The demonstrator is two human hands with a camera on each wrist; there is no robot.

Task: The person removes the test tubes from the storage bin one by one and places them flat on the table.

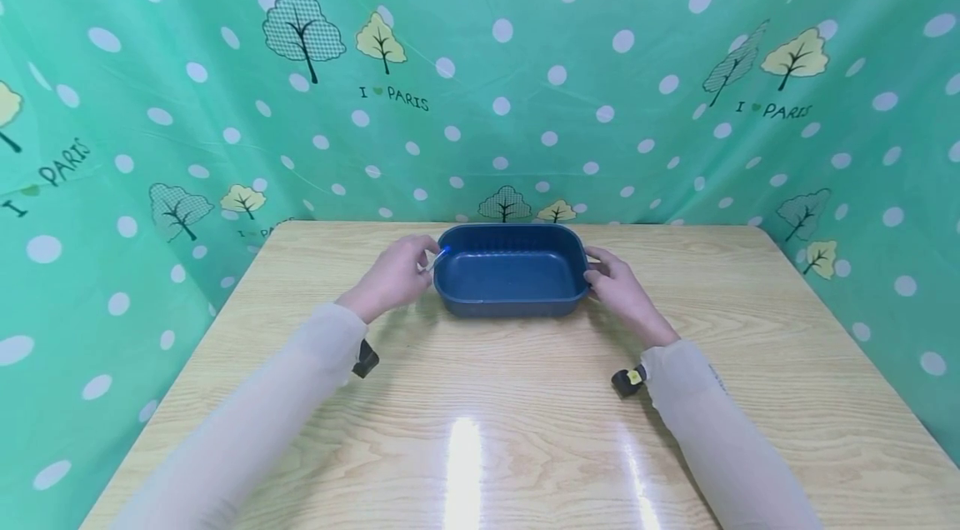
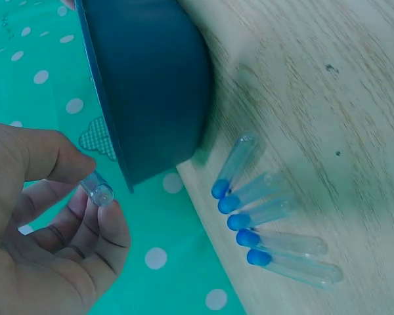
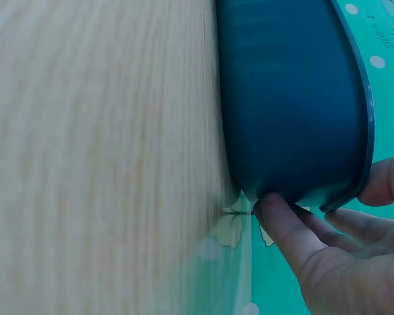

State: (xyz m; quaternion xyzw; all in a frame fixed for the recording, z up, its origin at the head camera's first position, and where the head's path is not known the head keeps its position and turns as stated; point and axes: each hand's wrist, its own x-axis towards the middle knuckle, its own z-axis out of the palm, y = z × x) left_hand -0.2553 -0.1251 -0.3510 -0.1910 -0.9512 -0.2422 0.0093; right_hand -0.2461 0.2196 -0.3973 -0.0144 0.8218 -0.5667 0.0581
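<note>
My left hand (image 1: 395, 273) pinches a clear test tube (image 2: 97, 190) between thumb and fingertips. Its blue cap (image 1: 447, 249) overlaps the left rim of a dark blue oblong basin (image 1: 510, 299) in the head view. My right hand (image 1: 621, 287) holds the basin's right end, one finger at the rim and another low against the outer wall in the right wrist view. Below the left hand, several clear test tubes (image 2: 269, 216) with blue caps lie side by side on the table; the hand and forearm hide them in the head view.
The basin stands at the back of a light wood table (image 1: 525, 380). A green dotted curtain (image 1: 480, 80) with tree prints hangs behind the table and along both sides. Each wrist carries a small black camera (image 1: 625, 382).
</note>
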